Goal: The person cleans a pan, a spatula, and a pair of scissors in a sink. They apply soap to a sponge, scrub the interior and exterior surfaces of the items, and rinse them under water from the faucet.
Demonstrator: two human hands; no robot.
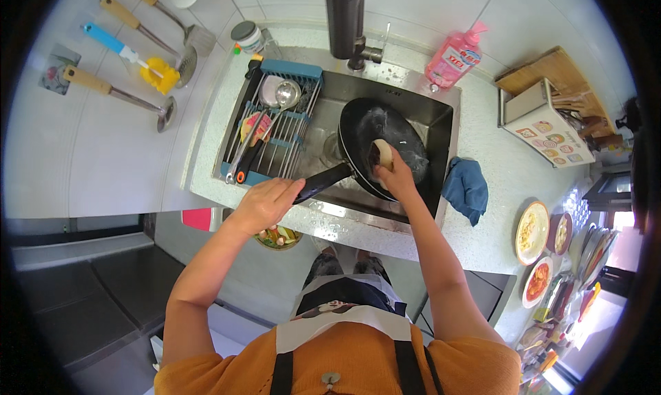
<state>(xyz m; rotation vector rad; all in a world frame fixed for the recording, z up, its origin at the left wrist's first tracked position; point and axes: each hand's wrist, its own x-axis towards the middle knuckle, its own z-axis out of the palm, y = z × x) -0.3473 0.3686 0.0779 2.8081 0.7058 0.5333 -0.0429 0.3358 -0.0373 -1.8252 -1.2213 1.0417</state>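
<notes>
A black frying pan (pixel 400 132) lies tilted over the stainless steel sink (pixel 330 111), its inside wet with whitish suds. My left hand (pixel 271 201) grips the end of its black handle (pixel 328 181) above the sink's front edge. In my right hand (pixel 395 175) is a round, pale-rimmed scrubber (pixel 383 155) with a dark part, held against the pan's inner surface. The fingers partly cover the scrubber. The black faucet (pixel 347 23) stands behind the sink.
A drying rack (pixel 294 70) with a ladle (pixel 287 94) and tongs spans the sink's left side. Right of the sink lie a blue cloth (pixel 466 188), a pink soap bottle (pixel 454 59) and a utensil holder (pixel 542 129). Dishes of food (pixel 532 232) stand farther right.
</notes>
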